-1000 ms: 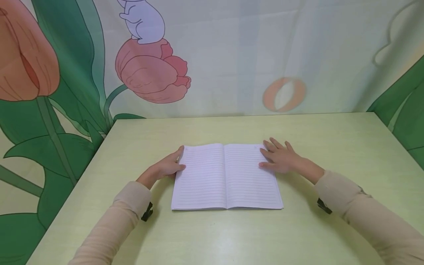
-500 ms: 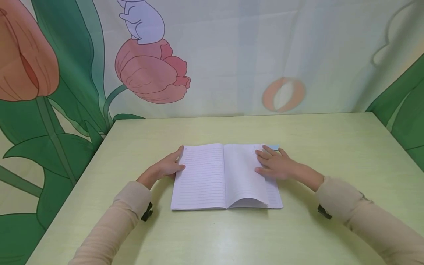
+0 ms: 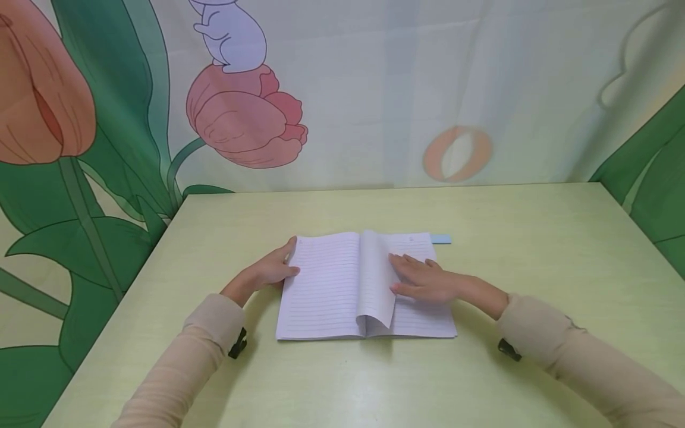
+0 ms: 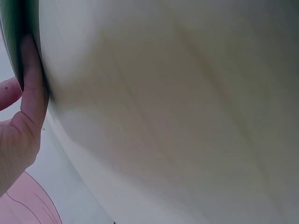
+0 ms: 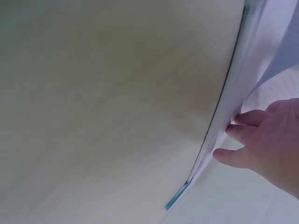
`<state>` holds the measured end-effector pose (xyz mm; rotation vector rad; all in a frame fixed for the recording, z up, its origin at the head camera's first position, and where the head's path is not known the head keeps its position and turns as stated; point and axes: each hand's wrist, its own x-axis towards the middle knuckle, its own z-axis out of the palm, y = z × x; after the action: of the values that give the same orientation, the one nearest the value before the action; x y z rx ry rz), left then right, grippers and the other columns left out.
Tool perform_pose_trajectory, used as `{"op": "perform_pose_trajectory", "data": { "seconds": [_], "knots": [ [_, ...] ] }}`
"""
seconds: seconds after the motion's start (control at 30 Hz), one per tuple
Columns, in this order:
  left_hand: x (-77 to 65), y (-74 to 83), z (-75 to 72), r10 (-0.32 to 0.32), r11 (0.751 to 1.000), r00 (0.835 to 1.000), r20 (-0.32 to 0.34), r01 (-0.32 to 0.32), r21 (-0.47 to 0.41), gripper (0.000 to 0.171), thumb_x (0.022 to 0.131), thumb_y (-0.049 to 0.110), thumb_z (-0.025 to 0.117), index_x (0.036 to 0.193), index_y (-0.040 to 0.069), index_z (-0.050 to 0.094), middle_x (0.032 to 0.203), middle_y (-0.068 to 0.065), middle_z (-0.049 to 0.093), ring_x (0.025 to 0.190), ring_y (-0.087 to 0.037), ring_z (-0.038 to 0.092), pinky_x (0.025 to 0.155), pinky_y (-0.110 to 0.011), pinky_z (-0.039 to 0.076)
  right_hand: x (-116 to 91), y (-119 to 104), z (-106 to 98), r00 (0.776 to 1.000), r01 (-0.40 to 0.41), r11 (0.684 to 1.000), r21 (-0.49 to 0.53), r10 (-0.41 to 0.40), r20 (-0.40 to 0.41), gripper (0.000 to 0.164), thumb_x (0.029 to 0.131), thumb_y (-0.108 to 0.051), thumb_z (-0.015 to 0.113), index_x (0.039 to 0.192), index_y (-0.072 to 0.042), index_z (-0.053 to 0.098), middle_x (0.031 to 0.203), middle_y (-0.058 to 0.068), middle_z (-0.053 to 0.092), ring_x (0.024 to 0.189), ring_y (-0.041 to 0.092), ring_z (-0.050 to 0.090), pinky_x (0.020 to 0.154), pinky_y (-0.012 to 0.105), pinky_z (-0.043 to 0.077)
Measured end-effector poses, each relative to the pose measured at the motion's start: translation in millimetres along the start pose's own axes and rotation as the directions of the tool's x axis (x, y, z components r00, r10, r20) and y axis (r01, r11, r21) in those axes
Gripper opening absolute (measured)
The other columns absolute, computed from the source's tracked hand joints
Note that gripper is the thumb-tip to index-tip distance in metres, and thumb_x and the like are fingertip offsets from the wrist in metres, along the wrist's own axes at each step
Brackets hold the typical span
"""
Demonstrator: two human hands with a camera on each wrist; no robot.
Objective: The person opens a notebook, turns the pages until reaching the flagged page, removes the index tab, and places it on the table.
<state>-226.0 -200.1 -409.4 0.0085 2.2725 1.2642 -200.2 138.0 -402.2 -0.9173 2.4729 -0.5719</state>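
Note:
An open notebook (image 3: 321,291) with lined white pages lies flat in the middle of the head view. At its left edge my left hand (image 3: 269,267) grips it, the thumb on the page; the left wrist view shows a finger of this hand (image 4: 32,93) tucked against the underside. With fingers nearly straight, my right hand (image 3: 425,280) lies over the right page and pushes a lifted page (image 3: 376,279), which curls toward the spine. A light blue strip (image 3: 441,239) sticks out past the notebook's upper right corner. In the right wrist view the right hand (image 5: 266,140) touches the paper.
The notebook rests on a pale yellow-green table (image 3: 342,380). Behind the table's far edge hangs a curtain (image 3: 364,107) printed with flowers and a rabbit. A dark device (image 3: 238,343) sits under the left cuff, another (image 3: 509,349) under the right.
My right hand has slid leftward from the notebook's right edge, lifting a page and curling it toward the spine. The blue strip has come into view. The left hand stays put.

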Motion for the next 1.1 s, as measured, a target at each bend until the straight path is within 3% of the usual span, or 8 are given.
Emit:
{"op": "perform_pose_trajectory", "data": {
  "seconds": [0.33, 0.47, 0.53, 0.6, 0.77, 0.87, 1.0, 1.1],
  "knots": [
    [-2.6, 0.2, -2.1, 0.021, 0.999, 0.999, 0.036, -0.02, -0.035, 0.07, 0.096, 0.003, 0.038, 0.147, 0.024, -0.005, 0.151, -0.01, 0.001, 0.091, -0.027, 0.054, 0.074, -0.038, 0.049, 18, -34, 12, 0.994, 0.092, 0.995, 0.037, -0.094, 0.051, 0.073, 0.096, -0.047, 0.034, 0.146, -0.004, 0.003, 0.151, 0.01, 0.006, 0.137, 0.029, 0.003, 0.103, 0.057, 0.005],
    [-5.2, 2.1, -4.0, 0.022, 0.997, 0.997, 0.073, -0.017, -0.078, 0.052, 0.101, 0.034, 0.024, 0.147, 0.014, 0.01, 0.139, -0.019, 0.027, 0.097, -0.028, 0.052, 0.079, -0.041, 0.047, 24, -50, 16, 0.988, 0.127, 0.992, 0.019, -0.128, 0.081, 0.075, 0.095, -0.046, 0.039, 0.146, -0.005, 0.004, 0.152, 0.008, 0.005, 0.137, 0.026, 0.001, 0.103, 0.057, 0.004],
    [-6.6, 3.6, -4.9, 0.008, 0.996, 0.997, 0.08, 0.0, -0.091, 0.062, 0.097, 0.05, 0.016, 0.144, 0.009, 0.019, 0.128, -0.024, 0.038, 0.098, -0.028, 0.053, 0.08, -0.041, 0.047, 26, -58, 19, 0.985, 0.14, 0.99, -0.019, -0.137, 0.105, 0.075, 0.094, -0.046, 0.04, 0.147, -0.007, 0.005, 0.152, 0.006, 0.004, 0.137, 0.024, -0.001, 0.103, 0.057, 0.003],
    [-8.2, 5.7, -5.5, -0.004, 0.995, 0.996, 0.089, 0.013, -0.097, 0.072, 0.093, 0.058, 0.013, 0.144, 0.008, 0.016, 0.123, -0.028, 0.04, 0.097, -0.029, 0.054, 0.081, -0.042, 0.046, 28, -65, 22, 0.98, 0.154, 0.986, -0.065, -0.144, 0.136, 0.074, 0.093, -0.048, 0.041, 0.147, -0.009, 0.007, 0.152, 0.004, 0.004, 0.137, 0.023, -0.003, 0.103, 0.057, 0.001],
    [-9.0, 9.4, -5.6, -0.026, 0.998, 0.993, 0.118, 0.033, -0.058, 0.084, 0.09, 0.061, 0.03, 0.144, 0.016, -0.017, 0.147, -0.023, 0.007, 0.113, -0.036, 0.045, 0.091, -0.047, 0.039, 31, -78, 29, 0.967, 0.185, 0.963, -0.197, -0.143, 0.212, 0.069, 0.091, -0.053, 0.04, 0.147, -0.017, 0.019, 0.152, -0.001, 0.007, 0.137, 0.022, -0.009, 0.102, 0.059, -0.001],
    [-8.0, 9.1, -5.1, -0.026, 0.999, 0.993, 0.119, 0.029, -0.027, 0.09, 0.089, 0.055, 0.043, 0.144, 0.015, -0.018, 0.15, -0.013, -0.008, 0.125, -0.036, 0.032, 0.095, -0.05, 0.035, 32, -82, 31, 0.963, 0.184, 0.951, -0.248, -0.124, 0.238, 0.067, 0.091, -0.054, 0.04, 0.146, -0.02, 0.023, 0.152, -0.003, 0.007, 0.136, 0.022, -0.01, 0.101, 0.06, -0.002],
    [-7.1, 6.8, -4.9, -0.021, 1.0, 0.994, 0.104, 0.022, -0.007, 0.096, 0.087, 0.048, 0.055, 0.145, 0.016, -0.014, 0.151, -0.009, -0.01, 0.127, -0.033, 0.029, 0.095, -0.048, 0.035, 33, -85, 32, 0.962, 0.172, 0.947, -0.27, -0.103, 0.252, 0.068, 0.09, -0.055, 0.041, 0.146, -0.021, 0.023, 0.152, -0.006, 0.008, 0.137, 0.02, -0.01, 0.101, 0.06, -0.003],
    [-7.9, 5.7, -5.5, -0.009, 0.999, 0.993, 0.114, 0.012, -0.032, 0.092, 0.089, 0.047, 0.051, 0.145, 0.016, -0.014, 0.151, -0.01, -0.01, 0.127, -0.033, 0.029, 0.095, -0.049, 0.035, 33, -84, 33, 0.961, 0.176, 0.946, -0.272, -0.105, 0.256, 0.07, 0.089, -0.056, 0.042, 0.146, -0.021, 0.022, 0.151, -0.008, 0.009, 0.137, 0.018, -0.01, 0.1, 0.061, -0.004]
  ]
}}
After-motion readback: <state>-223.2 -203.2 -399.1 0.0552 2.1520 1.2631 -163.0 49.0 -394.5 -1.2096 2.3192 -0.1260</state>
